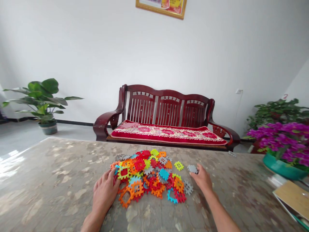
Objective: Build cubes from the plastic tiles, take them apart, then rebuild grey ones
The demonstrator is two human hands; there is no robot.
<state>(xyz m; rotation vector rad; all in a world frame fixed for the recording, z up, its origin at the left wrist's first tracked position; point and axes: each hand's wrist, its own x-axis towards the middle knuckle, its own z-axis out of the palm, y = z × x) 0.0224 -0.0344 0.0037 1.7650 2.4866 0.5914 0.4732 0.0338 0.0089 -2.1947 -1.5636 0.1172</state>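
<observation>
A heap of toothed plastic building tiles (pixel 154 183) in red, orange, lime, blue and grey lies on the table, many with cut-out middles. At the heap's left edge rests my left hand (pixel 105 188), fingers loosely extended and touching the outer tiles, with nothing visibly gripped. My right hand (pixel 203 178), to the right of the heap, pinches a grey tile (pixel 192 169) between thumb and fingers just over the tabletop. A lime tile (pixel 179 165) lies apart, between the heap and the held piece. Another grey tile (pixel 188 187) sits at the heap's right edge.
The patterned table (pixel 60 180) spans the foreground. One pale grey piece (pixel 232 154) lies near its far edge. On the right stand purple flowers in a teal pot (pixel 281 166) and a cardboard box (pixel 293 196). Behind are a wooden bench (pixel 167 106) and a potted plant (pixel 48 128).
</observation>
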